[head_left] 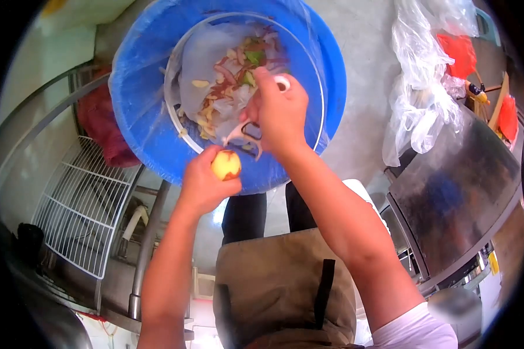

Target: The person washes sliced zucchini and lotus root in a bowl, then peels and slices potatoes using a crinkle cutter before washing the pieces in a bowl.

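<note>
Blue plastic fills the upper part of my view: a round bin lined with a clear bag, with a heap of red and pale peelings lying in the bottom. Both hands work above it. The left hand comes up from below, its grip wrapped around a small fruit. The fruit is yellow and mostly bare, with a rim of red skin left at the top edge. It sits over the near rim of the bin, just below the other hand. The right hand has its grip closed on a white peeler. The peeler's forked head points down toward the fruit, close above it. I cannot tell whether the blade is touching it.

I judge this to be late in the peeling of this one fruit, with only the last strip of skin to take off. The next stroke calls for turning the fruit in the left fingers so the red patch faces the blade. Then the peeler can be drawn across it lightly, away from the left thumb, while both hands stay over the bin so the strip drops inside.

A steel bench stands to the right with crumpled plastic bags beyond it, and a white wire rack stands to the left.
</note>
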`<state>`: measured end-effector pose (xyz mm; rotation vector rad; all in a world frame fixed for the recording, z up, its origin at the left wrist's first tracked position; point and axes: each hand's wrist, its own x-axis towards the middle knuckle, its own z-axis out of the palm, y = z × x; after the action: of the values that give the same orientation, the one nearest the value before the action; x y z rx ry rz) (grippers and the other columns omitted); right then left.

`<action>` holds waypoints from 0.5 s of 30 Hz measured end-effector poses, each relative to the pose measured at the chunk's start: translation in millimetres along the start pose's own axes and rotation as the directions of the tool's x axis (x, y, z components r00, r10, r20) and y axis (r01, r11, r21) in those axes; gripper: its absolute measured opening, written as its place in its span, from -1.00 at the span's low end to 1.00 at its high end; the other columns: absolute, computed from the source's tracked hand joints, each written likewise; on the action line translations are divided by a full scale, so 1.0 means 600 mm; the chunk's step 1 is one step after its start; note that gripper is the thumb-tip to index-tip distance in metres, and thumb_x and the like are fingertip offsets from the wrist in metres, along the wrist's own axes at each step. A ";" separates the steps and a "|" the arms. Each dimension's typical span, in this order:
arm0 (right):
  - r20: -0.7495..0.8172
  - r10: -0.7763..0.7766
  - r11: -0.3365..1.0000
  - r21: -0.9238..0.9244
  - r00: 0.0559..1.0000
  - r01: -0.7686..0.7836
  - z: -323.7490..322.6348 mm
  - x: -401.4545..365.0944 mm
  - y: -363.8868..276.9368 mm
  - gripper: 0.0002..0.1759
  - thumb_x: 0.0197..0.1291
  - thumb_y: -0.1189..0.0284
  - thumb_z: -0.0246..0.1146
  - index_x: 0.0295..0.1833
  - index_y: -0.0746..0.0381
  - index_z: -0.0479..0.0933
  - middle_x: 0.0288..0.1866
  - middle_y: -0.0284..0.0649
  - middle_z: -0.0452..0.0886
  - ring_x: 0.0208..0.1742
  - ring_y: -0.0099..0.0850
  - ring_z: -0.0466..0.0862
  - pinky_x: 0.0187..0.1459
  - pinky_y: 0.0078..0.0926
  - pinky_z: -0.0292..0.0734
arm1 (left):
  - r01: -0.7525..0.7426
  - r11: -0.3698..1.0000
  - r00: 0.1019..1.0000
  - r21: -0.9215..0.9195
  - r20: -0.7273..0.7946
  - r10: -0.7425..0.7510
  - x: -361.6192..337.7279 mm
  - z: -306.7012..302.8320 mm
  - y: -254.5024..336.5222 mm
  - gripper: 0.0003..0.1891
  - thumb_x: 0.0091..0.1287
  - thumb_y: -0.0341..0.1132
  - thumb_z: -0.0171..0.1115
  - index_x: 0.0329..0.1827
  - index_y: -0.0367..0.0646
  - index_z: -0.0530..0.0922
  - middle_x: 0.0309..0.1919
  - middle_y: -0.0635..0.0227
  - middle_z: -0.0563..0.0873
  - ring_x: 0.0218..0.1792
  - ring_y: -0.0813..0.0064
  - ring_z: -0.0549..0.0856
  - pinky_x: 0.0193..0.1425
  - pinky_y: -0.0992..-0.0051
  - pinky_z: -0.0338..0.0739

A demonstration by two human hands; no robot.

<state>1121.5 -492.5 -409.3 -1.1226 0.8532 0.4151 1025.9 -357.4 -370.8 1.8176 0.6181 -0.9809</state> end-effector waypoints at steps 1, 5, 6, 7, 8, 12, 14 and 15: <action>0.079 0.048 0.998 -0.055 0.996 -0.044 0.000 -0.011 0.007 -0.69 0.30 0.32 0.24 -0.40 0.26 0.37 -0.72 -0.27 0.38 -0.73 -0.46 0.44 -0.63 -0.44 0.43 | 0.017 0.996 1.000 -0.088 -0.022 -0.019 0.001 0.008 -0.009 -0.59 -0.13 -0.39 0.39 -0.15 -0.27 0.55 -0.37 0.24 0.68 -0.33 0.48 0.65 -0.17 0.44 0.55; -0.105 -0.155 0.982 -0.130 0.982 0.141 -0.017 0.034 0.041 -0.65 0.30 0.32 0.24 -0.48 0.25 0.36 -0.71 -0.28 0.37 -0.72 -0.45 0.45 -0.62 -0.43 0.42 | -0.037 0.994 0.995 0.100 -0.086 0.045 -0.013 0.012 0.000 -0.56 -0.13 -0.35 0.41 -0.11 -0.23 0.56 -0.33 0.13 0.68 -0.29 0.19 0.68 -0.14 0.34 0.57; -0.156 -0.130 0.990 -0.077 0.979 0.119 -0.022 0.045 0.029 -0.65 0.29 0.33 0.23 -0.49 0.25 0.35 -0.70 -0.29 0.36 -0.71 -0.45 0.44 -0.61 -0.43 0.42 | -0.049 0.984 0.986 0.173 -0.147 0.075 -0.017 0.013 -0.003 -0.55 -0.13 -0.35 0.42 -0.11 -0.23 0.55 -0.30 0.13 0.68 -0.27 0.16 0.68 -0.14 0.31 0.57; -0.109 -0.027 0.999 0.036 0.994 0.031 -0.018 0.034 0.016 -0.66 0.30 0.35 0.22 -0.49 0.25 0.34 -0.69 -0.29 0.35 -0.70 -0.45 0.43 -0.59 -0.42 0.44 | -0.052 0.968 0.970 0.246 -0.217 0.108 -0.016 0.019 -0.011 -0.53 -0.14 -0.35 0.43 -0.10 -0.22 0.55 -0.27 0.12 0.68 -0.25 0.12 0.68 -0.13 0.29 0.57; -0.073 0.027 0.999 0.034 0.997 -0.025 0.001 0.021 0.016 -0.66 0.30 0.35 0.21 -0.50 0.25 0.34 -0.68 -0.29 0.35 -0.70 -0.45 0.43 -0.59 -0.42 0.44 | -0.038 0.948 0.950 0.316 -0.283 0.132 -0.019 0.024 -0.019 -0.52 -0.15 -0.35 0.44 -0.09 -0.22 0.55 -0.25 0.11 0.68 -0.22 0.08 0.68 -0.12 0.27 0.57; -0.117 0.063 0.998 0.038 0.991 -0.059 0.000 0.013 0.034 -0.70 0.28 0.36 0.22 -0.44 0.25 0.34 -0.66 -0.24 0.37 -0.69 -0.43 0.43 -0.58 -0.38 0.45 | -0.077 0.940 0.903 0.332 -0.377 0.207 -0.023 0.041 -0.013 -0.55 -0.12 -0.38 0.46 -0.10 -0.15 0.55 -0.19 0.16 0.67 -0.17 0.05 0.67 -0.13 0.19 0.56; -0.169 -0.043 0.996 0.072 0.985 0.056 -0.013 0.032 0.032 -0.71 0.27 0.36 0.23 -0.42 0.25 0.34 -0.66 -0.24 0.38 -0.69 -0.41 0.44 -0.58 -0.36 0.46 | -0.031 0.890 0.862 0.454 -0.439 0.254 -0.020 0.044 -0.009 -0.55 -0.10 -0.35 0.49 -0.10 -0.14 0.52 -0.22 0.20 0.65 -0.19 0.06 0.66 -0.17 0.16 0.55; -0.116 0.028 0.998 0.062 0.993 -0.021 -0.005 0.016 0.021 -0.71 0.26 0.36 0.23 -0.42 0.26 0.35 -0.67 -0.23 0.39 -0.69 -0.39 0.46 -0.59 -0.36 0.45 | 0.011 0.876 0.842 0.483 -0.476 0.252 -0.009 0.050 -0.015 -0.54 -0.09 -0.34 0.50 -0.10 -0.14 0.51 -0.23 0.21 0.65 -0.19 0.06 0.66 -0.18 0.16 0.55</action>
<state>1117.4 -491.4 -425.1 -1.0888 0.9765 0.3437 1005.6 -380.5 -377.6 2.5750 0.6067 -0.5527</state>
